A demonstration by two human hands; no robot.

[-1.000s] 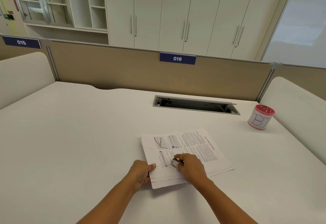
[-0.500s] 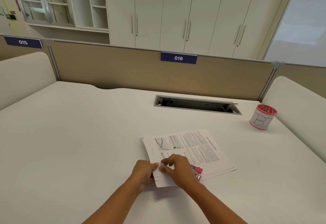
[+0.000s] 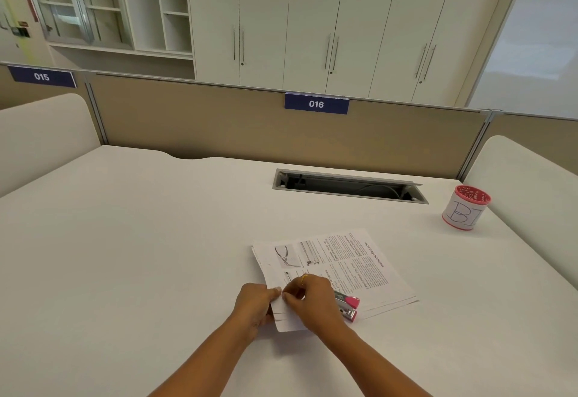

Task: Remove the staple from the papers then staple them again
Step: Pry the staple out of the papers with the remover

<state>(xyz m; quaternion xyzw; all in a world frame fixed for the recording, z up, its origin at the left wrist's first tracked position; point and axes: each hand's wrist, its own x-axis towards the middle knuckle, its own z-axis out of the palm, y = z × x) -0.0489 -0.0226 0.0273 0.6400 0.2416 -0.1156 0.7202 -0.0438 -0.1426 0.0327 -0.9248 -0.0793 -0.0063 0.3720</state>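
A thin stack of printed papers (image 3: pixel 353 262) lies on the white desk (image 3: pixel 140 240) in front of me. My left hand (image 3: pixel 255 306) pinches the stack's near left corner, thumb on top. My right hand (image 3: pixel 312 301) rests on the same corner with its fingertips pinched together right beside the left thumb; any staple there is too small to see. A pink and silver stapler (image 3: pixel 348 306) lies on the papers just right of my right hand, partly hidden by it.
A red-rimmed white cup (image 3: pixel 464 209) marked with letters stands at the far right. A cable slot (image 3: pixel 348 185) is cut into the desk behind the papers. A tan partition (image 3: pixel 219 127) closes the back edge.
My right hand set the stapler down on the papers and moved left to the corner held by my left hand. The left hand kept its grip.
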